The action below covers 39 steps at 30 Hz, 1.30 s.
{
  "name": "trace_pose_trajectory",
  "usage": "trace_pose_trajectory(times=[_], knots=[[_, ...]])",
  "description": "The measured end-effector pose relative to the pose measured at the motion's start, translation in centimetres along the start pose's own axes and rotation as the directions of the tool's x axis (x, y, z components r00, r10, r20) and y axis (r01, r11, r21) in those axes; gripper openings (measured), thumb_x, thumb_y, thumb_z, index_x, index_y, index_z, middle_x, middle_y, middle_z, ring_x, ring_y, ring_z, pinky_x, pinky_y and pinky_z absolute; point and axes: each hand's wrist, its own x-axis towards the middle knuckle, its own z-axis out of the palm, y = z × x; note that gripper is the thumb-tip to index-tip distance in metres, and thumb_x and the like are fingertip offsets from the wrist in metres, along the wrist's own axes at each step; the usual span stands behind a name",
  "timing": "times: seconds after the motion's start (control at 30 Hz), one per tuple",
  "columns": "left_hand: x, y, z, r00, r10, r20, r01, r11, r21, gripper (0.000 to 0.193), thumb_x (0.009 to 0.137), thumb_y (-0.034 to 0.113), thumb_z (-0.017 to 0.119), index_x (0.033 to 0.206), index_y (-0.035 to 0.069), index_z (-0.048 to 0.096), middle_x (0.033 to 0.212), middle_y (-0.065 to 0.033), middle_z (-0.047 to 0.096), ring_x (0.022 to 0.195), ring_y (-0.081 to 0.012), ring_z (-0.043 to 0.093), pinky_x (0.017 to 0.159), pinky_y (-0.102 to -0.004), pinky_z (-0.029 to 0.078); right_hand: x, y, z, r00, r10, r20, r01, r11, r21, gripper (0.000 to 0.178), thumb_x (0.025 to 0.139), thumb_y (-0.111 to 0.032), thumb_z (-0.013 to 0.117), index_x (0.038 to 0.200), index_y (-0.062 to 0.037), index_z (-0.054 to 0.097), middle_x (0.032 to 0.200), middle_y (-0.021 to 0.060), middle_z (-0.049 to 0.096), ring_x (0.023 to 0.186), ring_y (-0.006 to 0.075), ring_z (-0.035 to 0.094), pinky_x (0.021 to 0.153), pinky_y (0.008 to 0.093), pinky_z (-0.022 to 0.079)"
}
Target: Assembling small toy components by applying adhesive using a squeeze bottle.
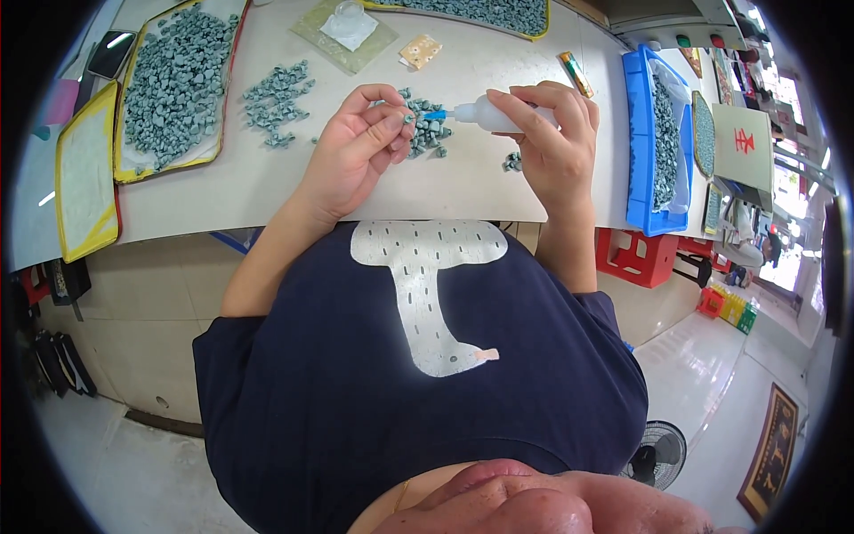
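Over the white table, my left hand pinches a small grey-green piece between thumb and fingertips. My right hand is wrapped around a white squeeze bottle, tipped sideways. Its blue nozzle tip points left at the piece, a short way from it. Beneath both hands lies a heap of similar grey-green pieces, partly hidden by my left hand. A smaller cluster rests by my right wrist, and another loose heap spreads left of my left hand.
Yellow-rimmed trays of pieces stand at left and at the far edge. A blue crate with more pieces is at right. Between them are a clear plastic bag, a small patterned packet and a colourful tube.
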Motion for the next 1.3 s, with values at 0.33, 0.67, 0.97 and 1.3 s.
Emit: trace_pose_trajectory(times=[0.33, 0.67, 0.97, 1.3], knots=[[-0.2, -0.6, -1.0, 1.0, -0.022, 0.015, 0.021, 0.999, 0.026, 0.018, 0.092, 0.003, 0.053, 0.109, 0.005, 0.05, 0.092, -0.007, 0.058, 0.079, -0.012, 0.052, 0.067, -0.0246, 0.042, -2.4, 1.6, 4.5, 0.843, 0.525, 0.116, -0.497, 0.679, 0.54, 0.037, 0.071, -0.004, 0.077, 0.106, -0.0074, 0.065, 0.099, 0.0078, 0.065, 0.095, 0.0184, 0.061, 0.082, 0.0277, 0.047], [0.0, -0.6, -1.8, 0.998, -0.056, 0.026, 0.054, 0.997, 0.055, 0.014, 0.091, 0.003, 0.052, 0.106, 0.003, 0.052, 0.09, -0.0064, 0.057, 0.079, -0.0119, 0.051, 0.067, -0.025, 0.042, -2.6, 1.9, 6.8, 0.736, 0.579, 0.351, -0.677, 0.649, 0.348, 0.038, 0.076, -0.016, 0.076, 0.11, -0.0068, 0.063, 0.097, 0.0064, 0.066, 0.092, 0.0152, 0.061, 0.081, 0.0275, 0.047], [0.1, -0.1, 0.0, 0.997, -0.074, 0.008, 0.073, 0.996, 0.055, 0.013, 0.091, 0.003, 0.052, 0.104, 0.002, 0.053, 0.089, -0.0068, 0.057, 0.075, -0.0125, 0.05, 0.067, -0.0248, 0.042, -3.1, 4.2, 0.6, 0.652, 0.577, 0.493, -0.655, 0.755, -0.017, 0.021, 0.078, -0.013, 0.07, 0.096, -0.002, 0.067, 0.093, 0.012, 0.066, 0.078, 0.0235, 0.063, 0.072, 0.031, 0.049], [0.0, -0.5, 0.2, 0.992, -0.122, 0.02, 0.121, 0.991, 0.051, 0.012, 0.091, 0.004, 0.054, 0.102, 0.002, 0.057, 0.088, -0.0065, 0.058, 0.074, -0.0126, 0.05, 0.069, -0.025, 0.043, -3.6, 3.1, 2.1, 0.705, 0.539, 0.461, -0.581, 0.812, -0.061, 0.016, 0.076, -0.007, 0.065, 0.09, 0.0004, 0.064, 0.087, 0.0141, 0.065, 0.076, 0.0263, 0.063, 0.072, 0.0324, 0.05]])
